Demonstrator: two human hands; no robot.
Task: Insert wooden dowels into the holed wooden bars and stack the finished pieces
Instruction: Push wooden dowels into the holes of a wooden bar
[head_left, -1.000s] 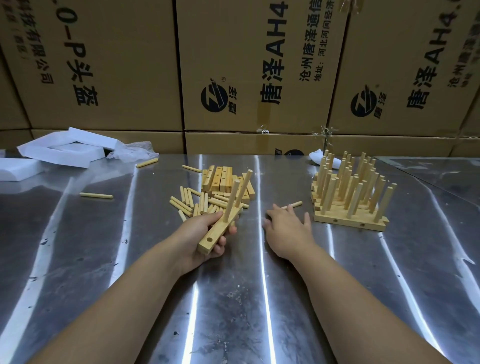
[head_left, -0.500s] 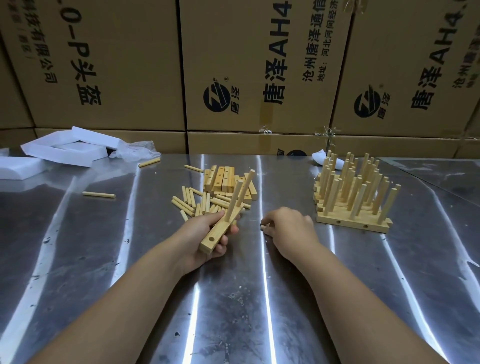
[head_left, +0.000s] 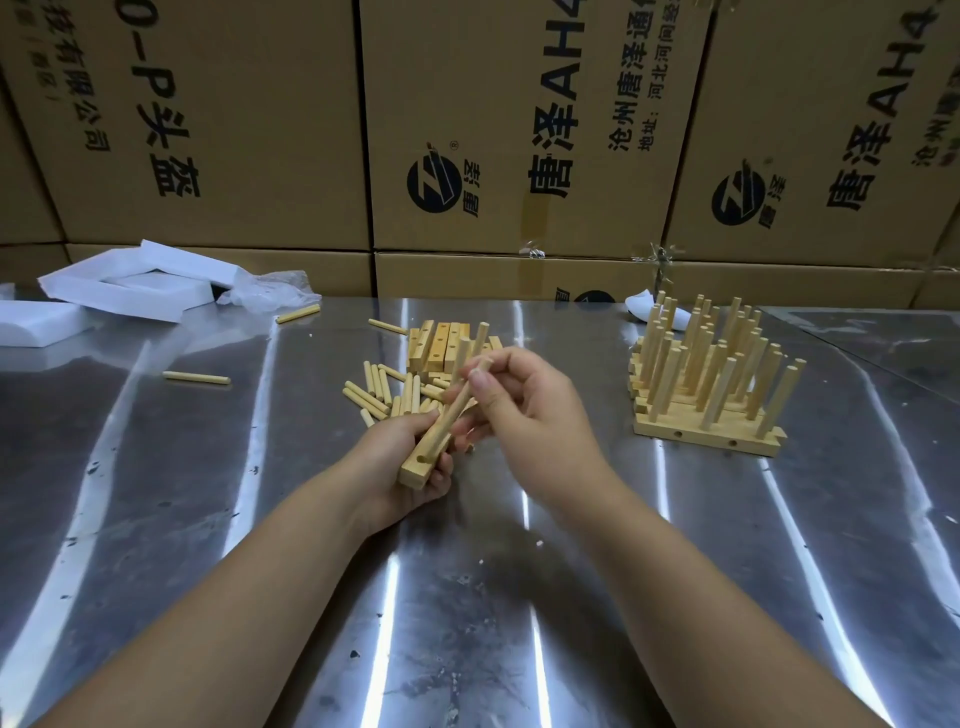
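Note:
My left hand (head_left: 402, 467) grips a holed wooden bar (head_left: 422, 465) at its near end, tilted up and away. Two dowels stand in the bar's far part. My right hand (head_left: 524, 410) pinches a third dowel (head_left: 454, 410) near its top and holds it over the bar; its lower end is at the bar by my left fingers. Behind the hands lie a pile of loose dowels (head_left: 376, 392) and several bare bars (head_left: 441, 345). The stack of finished pieces (head_left: 709, 384), dowels pointing up, stands to the right.
The metal table (head_left: 467, 597) is shiny. Two stray dowels (head_left: 196, 378) lie at the left, near white foam pieces (head_left: 130, 283) and a plastic bag (head_left: 270, 291). A wall of cardboard boxes (head_left: 467, 130) closes the back edge.
My right hand picked a dowel off the table near the pile and brought it left and up to the bar. My left hand kept hold of the bar.

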